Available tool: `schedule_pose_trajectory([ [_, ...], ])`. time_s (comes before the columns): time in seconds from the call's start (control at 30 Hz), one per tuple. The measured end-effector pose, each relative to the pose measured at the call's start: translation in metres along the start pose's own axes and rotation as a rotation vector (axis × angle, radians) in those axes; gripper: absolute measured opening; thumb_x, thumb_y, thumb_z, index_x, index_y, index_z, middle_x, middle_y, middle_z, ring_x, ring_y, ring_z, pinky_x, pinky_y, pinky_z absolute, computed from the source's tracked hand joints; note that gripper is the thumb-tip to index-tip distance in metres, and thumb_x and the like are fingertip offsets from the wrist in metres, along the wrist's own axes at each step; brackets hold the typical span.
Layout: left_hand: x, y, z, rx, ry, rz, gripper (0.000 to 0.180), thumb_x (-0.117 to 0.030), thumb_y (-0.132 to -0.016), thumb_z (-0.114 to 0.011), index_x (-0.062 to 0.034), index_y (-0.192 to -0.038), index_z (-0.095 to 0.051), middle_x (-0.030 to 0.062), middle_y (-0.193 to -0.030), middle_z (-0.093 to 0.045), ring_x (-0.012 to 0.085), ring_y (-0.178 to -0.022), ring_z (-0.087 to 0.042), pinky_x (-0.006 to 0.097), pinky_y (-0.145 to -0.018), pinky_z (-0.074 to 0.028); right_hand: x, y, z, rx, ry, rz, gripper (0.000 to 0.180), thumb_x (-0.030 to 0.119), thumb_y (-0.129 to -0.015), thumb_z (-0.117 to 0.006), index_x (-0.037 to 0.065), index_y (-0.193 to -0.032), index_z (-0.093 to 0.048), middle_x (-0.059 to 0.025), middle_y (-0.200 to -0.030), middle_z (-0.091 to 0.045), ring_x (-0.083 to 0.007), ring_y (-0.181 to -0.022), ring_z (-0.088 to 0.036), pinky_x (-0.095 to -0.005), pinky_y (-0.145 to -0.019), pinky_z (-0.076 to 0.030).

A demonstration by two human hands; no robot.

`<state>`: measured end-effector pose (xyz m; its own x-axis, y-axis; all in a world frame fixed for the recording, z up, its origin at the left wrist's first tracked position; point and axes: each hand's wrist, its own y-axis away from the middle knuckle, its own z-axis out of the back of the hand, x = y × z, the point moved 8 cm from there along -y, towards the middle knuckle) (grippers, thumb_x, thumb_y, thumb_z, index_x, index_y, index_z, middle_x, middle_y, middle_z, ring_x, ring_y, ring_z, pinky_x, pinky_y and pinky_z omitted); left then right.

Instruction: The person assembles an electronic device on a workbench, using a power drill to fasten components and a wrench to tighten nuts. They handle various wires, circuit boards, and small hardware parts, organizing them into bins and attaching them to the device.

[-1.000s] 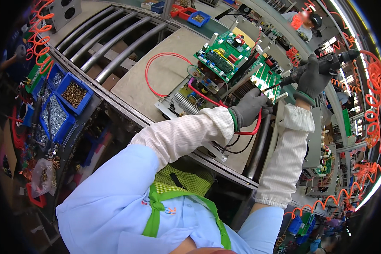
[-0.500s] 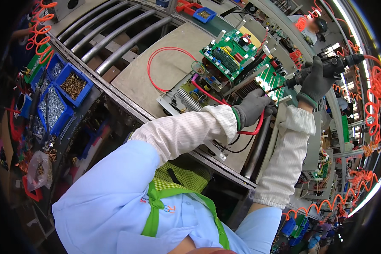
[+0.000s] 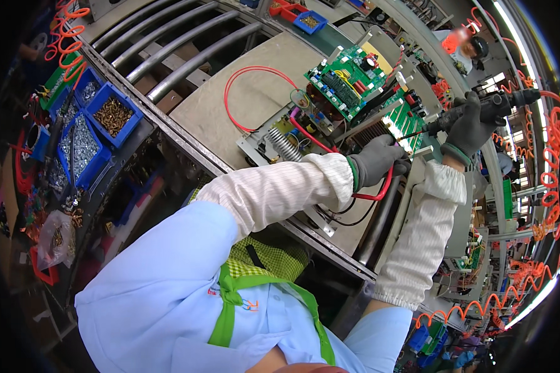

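Note:
My right hand [image 3: 468, 129], in a dark grey glove, grips a black power screwdriver [image 3: 494, 107] with a red coiled hose at its back end. Its long thin bit [image 3: 415, 133] points left, to the fingertips of my left hand [image 3: 374, 163]. That hand, also gloved, is closed by the dark finned heatsink [image 3: 370, 135]; anything pinched in its fingers is hidden. Green circuit boards [image 3: 345, 81] stand on the open metal chassis [image 3: 255, 151] just beyond it. A thick red cable [image 3: 311, 138] curves past my left wrist, and a coiled metal spring-like part [image 3: 284, 146] sits to its left.
Blue bins hold brass screws [image 3: 112, 117] and silver fasteners [image 3: 79, 148] at the left. Metal rollers [image 3: 180, 45] lie beyond the beige board [image 3: 211, 105] under the chassis. Orange coiled hoses [image 3: 552, 143] hang at the right. Another person [image 3: 462, 53] is at the far right.
The whole view has shifted slightly, with the workpiece a little further right. Both hands keep nearly the same places at the chassis, the screwdriver still held in my right hand.

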<state>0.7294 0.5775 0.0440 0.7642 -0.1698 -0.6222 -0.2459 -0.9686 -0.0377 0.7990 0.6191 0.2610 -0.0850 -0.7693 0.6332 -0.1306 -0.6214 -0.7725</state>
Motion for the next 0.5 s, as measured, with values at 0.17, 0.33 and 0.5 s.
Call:
schedule_pose_trajectory([
  [0.17, -0.002, 0.03, 0.001, 0.236, -0.089, 0.189, 0.037, -0.035, -0.097, -0.055, -0.0034, -0.116, -0.055, 0.0103, -0.104, -0.062, 0.019, -0.093, -0.064, 0.032, -0.082, -0.056, -0.015, -0.004, 0.009, 0.069, -0.02, -0.049, 0.039, 0.009, -0.082, -0.07, 0.005, -0.111, -0.044, -0.0099, -0.07, -0.064, -0.013, -0.045, -0.055, -0.0261, -0.041, -0.043],
  [0.33, -0.036, 0.086, 0.038, 0.199, -0.675, -0.031, 0.053, -0.045, -0.093, -0.058, -0.0029, -0.126, -0.053, 0.016, -0.113, -0.062, 0.0285, -0.099, -0.063, 0.04, -0.088, -0.051, 0.002, -0.004, -0.002, 0.039, -0.046, 0.053, 0.039, 0.013, -0.082, -0.073, 0.006, -0.109, -0.046, -0.0106, -0.071, -0.064, -0.0143, -0.047, -0.057, -0.0271, -0.042, -0.044],
  [0.5, -0.005, 0.136, 0.031, 0.251, -1.546, -0.593, 0.041, -0.031, -0.09, -0.063, -0.0063, -0.121, -0.056, 0.0161, -0.103, -0.063, 0.0329, -0.095, -0.062, 0.039, -0.082, -0.049, -0.002, -0.009, -0.009, 0.101, -0.042, 0.096, 0.039, 0.011, -0.083, -0.072, 0.006, -0.112, -0.047, -0.0085, -0.07, -0.063, -0.0151, -0.055, -0.061, -0.0289, -0.048, -0.047],
])
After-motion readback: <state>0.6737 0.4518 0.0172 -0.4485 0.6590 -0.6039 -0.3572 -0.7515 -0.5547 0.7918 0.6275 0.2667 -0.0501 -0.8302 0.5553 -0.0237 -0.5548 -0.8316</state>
